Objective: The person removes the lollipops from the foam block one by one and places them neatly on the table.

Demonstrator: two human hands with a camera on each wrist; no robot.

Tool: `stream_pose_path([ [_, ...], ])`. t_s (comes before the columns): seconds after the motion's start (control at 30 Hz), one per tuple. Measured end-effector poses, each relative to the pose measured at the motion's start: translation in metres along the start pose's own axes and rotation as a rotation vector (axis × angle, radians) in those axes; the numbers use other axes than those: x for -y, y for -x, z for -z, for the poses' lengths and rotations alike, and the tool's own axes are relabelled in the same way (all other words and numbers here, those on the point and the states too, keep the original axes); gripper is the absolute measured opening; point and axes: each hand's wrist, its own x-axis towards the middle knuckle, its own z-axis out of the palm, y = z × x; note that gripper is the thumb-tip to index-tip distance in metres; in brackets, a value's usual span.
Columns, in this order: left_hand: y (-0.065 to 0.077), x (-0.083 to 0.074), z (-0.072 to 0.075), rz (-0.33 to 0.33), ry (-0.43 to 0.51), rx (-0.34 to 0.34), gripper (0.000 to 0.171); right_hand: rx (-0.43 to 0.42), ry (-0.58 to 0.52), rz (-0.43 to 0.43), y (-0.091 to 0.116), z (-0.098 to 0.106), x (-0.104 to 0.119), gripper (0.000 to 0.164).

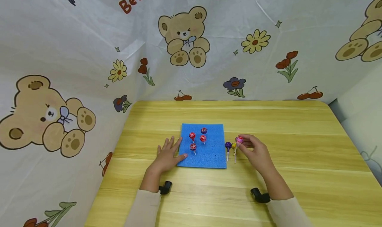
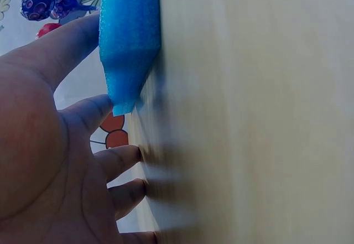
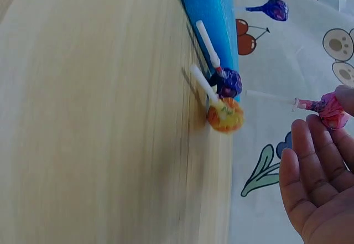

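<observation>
My right hand point(image 1: 254, 151) pinches a pink-wrapped lollipop point(image 3: 333, 110) by its candy end, its white stick pointing down in the head view. Just left of that hand, a purple lollipop point(image 1: 228, 145) and a yellow-orange lollipop point(image 3: 225, 115) lie on the table. My left hand point(image 1: 167, 157) is spread at the left edge of a blue foam board point(image 1: 209, 159), thumb over its near left corner and fingertips along its side. Standing in the board by their sticks are several lollipops in red and purple wrappers, among them a red one point(image 1: 192, 135).
The wooden table point(image 1: 298, 137) reaches to a cloth backdrop point(image 1: 223, 31) printed with bears and flowers, at the back and left. Small holes show in the right half of the board. Black wrist cameras point(image 1: 260, 195) sit at both wrists.
</observation>
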Motion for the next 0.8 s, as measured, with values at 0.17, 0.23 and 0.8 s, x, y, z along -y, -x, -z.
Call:
stream_pose_path([
  [0.17, 0.000, 0.000, 0.001, 0.006, -0.004, 0.005, 0.081, -0.015, 0.009, 0.002, 0.001, 0.004, -0.004, 0.039],
  [0.23, 0.000, 0.000, 0.001, 0.011, -0.008, 0.011, 0.082, -0.014, 0.006, 0.002, 0.002, 0.004, -0.004, 0.038],
  [0.8, 0.000, 0.000, -0.001, 0.013, -0.015, 0.017, 0.082, 0.090, 0.080, -0.114, -0.002, 0.010, -0.016, 0.032],
])
